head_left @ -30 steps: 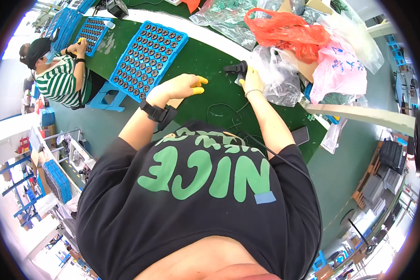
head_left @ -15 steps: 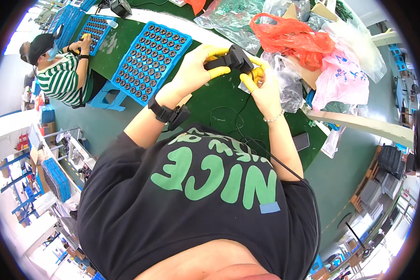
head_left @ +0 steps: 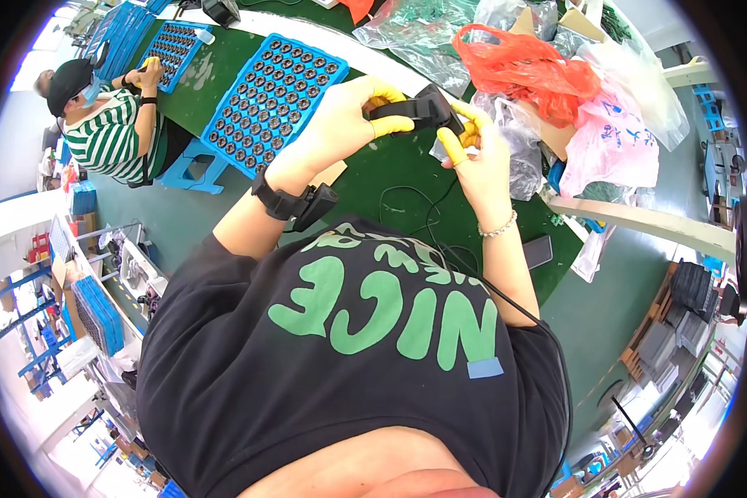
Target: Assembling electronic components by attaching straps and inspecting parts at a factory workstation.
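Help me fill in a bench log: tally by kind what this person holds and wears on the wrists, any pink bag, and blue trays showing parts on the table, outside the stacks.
Held black gadget: 1
Black wrist gadget: 1
Bracelet: 1
Pink bag: 1
Blue trays showing parts: 2
Total: 6

I've got green surface [head_left: 365, 183], blue tray [head_left: 341, 71] of round parts [head_left: 271, 98] on it, red bag [head_left: 523, 70], pink bag [head_left: 610, 141] just beside, phone [head_left: 539, 251]. Screen left: blue stool [head_left: 192, 170], co-worker [head_left: 112, 137] in stripes.
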`<control>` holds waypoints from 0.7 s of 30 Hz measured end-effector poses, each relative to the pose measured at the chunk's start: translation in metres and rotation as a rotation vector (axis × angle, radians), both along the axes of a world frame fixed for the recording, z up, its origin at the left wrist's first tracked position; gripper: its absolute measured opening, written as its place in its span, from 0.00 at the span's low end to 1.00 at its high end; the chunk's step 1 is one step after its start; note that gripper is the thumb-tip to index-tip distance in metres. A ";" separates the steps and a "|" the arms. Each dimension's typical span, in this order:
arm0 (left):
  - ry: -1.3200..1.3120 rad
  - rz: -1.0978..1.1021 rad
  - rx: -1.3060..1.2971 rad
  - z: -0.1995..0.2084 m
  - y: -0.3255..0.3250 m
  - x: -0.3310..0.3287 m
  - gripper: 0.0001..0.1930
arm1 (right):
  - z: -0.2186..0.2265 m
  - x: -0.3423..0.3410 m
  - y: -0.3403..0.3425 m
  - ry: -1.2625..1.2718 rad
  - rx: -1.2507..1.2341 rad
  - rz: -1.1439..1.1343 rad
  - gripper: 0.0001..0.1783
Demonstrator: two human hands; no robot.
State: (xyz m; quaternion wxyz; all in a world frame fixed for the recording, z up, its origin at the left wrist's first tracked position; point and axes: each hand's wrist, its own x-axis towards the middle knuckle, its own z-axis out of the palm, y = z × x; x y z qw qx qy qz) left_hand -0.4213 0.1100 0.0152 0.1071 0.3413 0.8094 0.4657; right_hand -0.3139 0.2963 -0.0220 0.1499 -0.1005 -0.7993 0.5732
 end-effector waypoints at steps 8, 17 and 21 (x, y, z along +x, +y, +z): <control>0.173 -0.201 0.148 0.018 -0.001 0.007 0.19 | 0.024 0.001 0.001 0.011 -0.372 0.316 0.26; -0.312 -0.339 0.396 0.031 0.004 0.015 0.34 | 0.031 0.010 0.000 0.197 -0.256 0.155 0.25; -0.119 -0.386 0.261 0.030 0.012 0.019 0.37 | 0.066 0.012 -0.013 0.325 0.312 0.071 0.23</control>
